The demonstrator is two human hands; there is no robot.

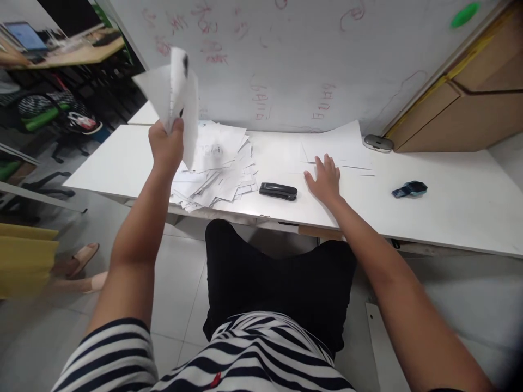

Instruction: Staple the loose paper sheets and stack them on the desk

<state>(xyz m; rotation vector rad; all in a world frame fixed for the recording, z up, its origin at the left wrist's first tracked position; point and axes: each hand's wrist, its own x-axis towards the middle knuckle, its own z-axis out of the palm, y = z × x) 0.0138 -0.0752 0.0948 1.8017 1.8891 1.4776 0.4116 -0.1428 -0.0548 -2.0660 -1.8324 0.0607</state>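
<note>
My left hand point(166, 142) is closed on some sheets of paper point(180, 92), raised above the left part of the white desk. The sheets are curled and slightly blurred. Below and to the right of them lies a messy pile of papers point(223, 163). My right hand point(324, 179) rests with fingers spread on the near edge of flat white sheets point(339, 144), which lean up a little against the whiteboard. Between the pile and my right hand lies a black stapler point(278, 191).
A whiteboard point(286, 65) with red writing stands along the desk's back. On the right are a grey computer mouse point(378, 143), a dark blue crumpled object point(409, 189) and cardboard boxes point(461, 120). A person in yellow clothing point(26, 261) is at the left; a laptop point(26, 37) sits behind.
</note>
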